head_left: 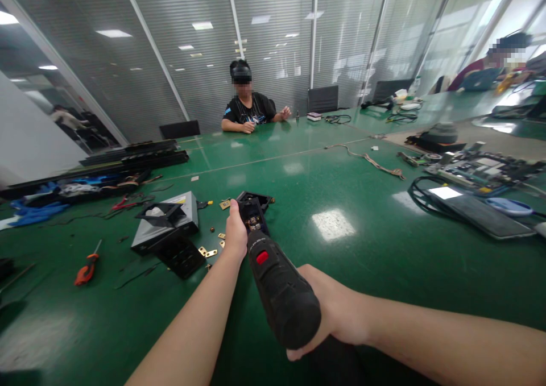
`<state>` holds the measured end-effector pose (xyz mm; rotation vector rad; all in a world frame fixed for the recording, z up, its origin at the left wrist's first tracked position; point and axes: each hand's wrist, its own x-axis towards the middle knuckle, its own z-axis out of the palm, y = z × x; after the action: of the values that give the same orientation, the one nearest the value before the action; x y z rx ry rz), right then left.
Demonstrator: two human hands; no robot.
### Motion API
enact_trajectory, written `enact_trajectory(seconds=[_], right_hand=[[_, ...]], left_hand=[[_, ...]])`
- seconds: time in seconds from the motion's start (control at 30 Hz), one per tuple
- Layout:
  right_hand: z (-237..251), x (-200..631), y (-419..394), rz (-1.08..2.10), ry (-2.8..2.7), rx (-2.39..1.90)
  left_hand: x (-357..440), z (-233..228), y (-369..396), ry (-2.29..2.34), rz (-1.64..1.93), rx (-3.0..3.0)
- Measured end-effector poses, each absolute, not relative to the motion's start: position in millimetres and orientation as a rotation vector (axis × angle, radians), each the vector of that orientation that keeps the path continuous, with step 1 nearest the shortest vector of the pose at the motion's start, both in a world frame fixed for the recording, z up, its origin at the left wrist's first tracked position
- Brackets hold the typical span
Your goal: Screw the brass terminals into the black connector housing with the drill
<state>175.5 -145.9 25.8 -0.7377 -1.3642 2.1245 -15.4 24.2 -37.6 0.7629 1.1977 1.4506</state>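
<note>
Two things fill your hands: your right grip (330, 306) is wrapped around the drill (284, 286), your left grip (236, 229) clasps the box (252, 211) at its nose, above the bench (367, 266), right of brass plates (211, 253).

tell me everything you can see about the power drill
The power drill looks like black plastic, with a rounded rear end facing the camera and a red switch on top. The right hand grips it above the green table, its nose pointing away toward the black part in the left hand. Its tip is hidden, so contact with that part is unclear.
</note>
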Motion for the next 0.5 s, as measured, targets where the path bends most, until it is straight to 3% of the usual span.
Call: enact_trajectory(seconds=[0.5], right_hand=[[27.2,174.8,-146.4,2.114,-1.382,-0.777]], left_hand=[[-12.4,-32.0,20.1,1.297,1.441,0.829]])
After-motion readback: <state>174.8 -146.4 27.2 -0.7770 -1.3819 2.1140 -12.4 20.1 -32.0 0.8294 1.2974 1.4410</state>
